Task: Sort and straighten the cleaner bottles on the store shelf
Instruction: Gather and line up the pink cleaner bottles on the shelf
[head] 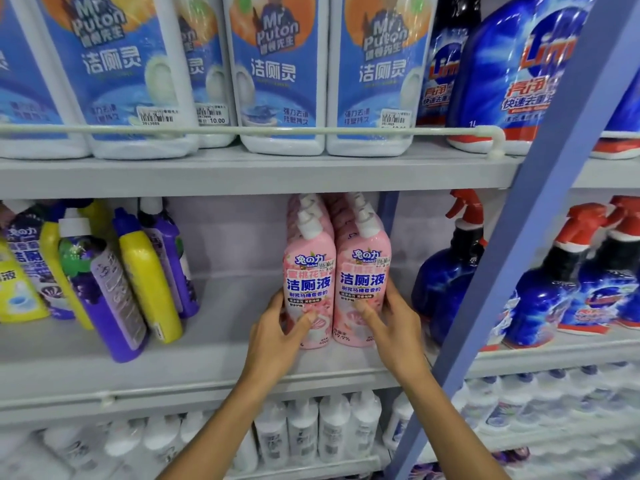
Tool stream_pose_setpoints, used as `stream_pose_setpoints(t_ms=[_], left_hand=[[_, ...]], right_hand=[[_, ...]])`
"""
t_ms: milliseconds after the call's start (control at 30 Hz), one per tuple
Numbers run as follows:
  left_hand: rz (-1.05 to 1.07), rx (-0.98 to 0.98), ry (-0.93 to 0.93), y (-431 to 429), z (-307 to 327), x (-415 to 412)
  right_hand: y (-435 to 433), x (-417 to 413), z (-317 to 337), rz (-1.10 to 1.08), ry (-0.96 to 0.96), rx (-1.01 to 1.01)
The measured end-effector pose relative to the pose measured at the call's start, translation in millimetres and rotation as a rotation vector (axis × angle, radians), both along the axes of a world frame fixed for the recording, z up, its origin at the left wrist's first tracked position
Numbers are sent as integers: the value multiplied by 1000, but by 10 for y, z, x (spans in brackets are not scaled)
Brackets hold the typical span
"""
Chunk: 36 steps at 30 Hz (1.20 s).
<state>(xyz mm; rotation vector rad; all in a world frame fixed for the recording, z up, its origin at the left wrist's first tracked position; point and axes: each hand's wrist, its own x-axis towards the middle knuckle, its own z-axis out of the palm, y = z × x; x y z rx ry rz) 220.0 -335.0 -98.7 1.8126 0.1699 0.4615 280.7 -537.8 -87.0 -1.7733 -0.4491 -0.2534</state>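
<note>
Two rows of pink cleaner bottles stand upright on the middle shelf [214, 362], labels facing me. My left hand [277, 336] grips the lower part of the front left pink bottle [309, 271], thumb across its label. My right hand [391, 327] grips the front right pink bottle [363, 268] the same way. The two front bottles touch side by side. To the left, several purple bottles [107, 292] and yellow bottles [149, 282] lean crookedly against each other.
Large white and blue bottles [277, 74] fill the top shelf behind a white rail [242, 130]. Blue spray bottles with red triggers [450, 271] stand to the right, past a blue upright post [512, 265]. White bottles [332, 431] line the bottom shelf.
</note>
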Motion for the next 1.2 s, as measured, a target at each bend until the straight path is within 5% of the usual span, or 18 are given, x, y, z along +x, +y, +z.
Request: stream_pose_setpoints(t_ms=[800, 1200], left_hand=[[65, 20, -33, -126, -51, -3], [7, -333, 113, 33, 132, -85]], right_hand=[[28, -14, -47, 86, 46, 80], [50, -274, 20, -46, 256, 186]])
